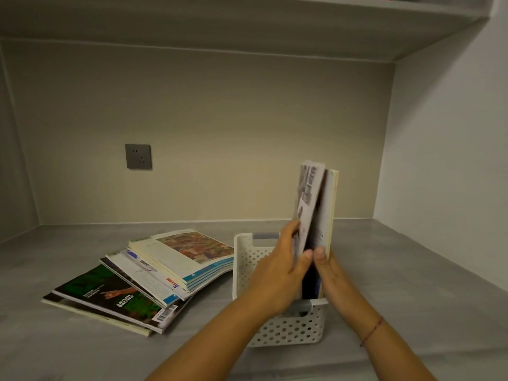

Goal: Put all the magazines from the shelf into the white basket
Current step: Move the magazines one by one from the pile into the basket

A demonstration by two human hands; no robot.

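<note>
A white perforated basket (286,329) stands on the grey shelf surface (412,270), right of centre. Two magazines stand upright in it: a grey-covered one (309,193) leaning left and a pale one (331,207) behind it on the right. My left hand (277,273) grips the grey magazine from the left. My right hand (327,268) presses the upright magazines from the right. A slanted stack of several magazines (154,273) lies flat to the left of the basket, a green-covered one near the bottom.
A grey wall socket (138,156) sits on the back wall. An upper shelf (384,12) runs overhead. A white side wall (445,160) closes the space on the right. The stack's top edge touches the basket's left wall.
</note>
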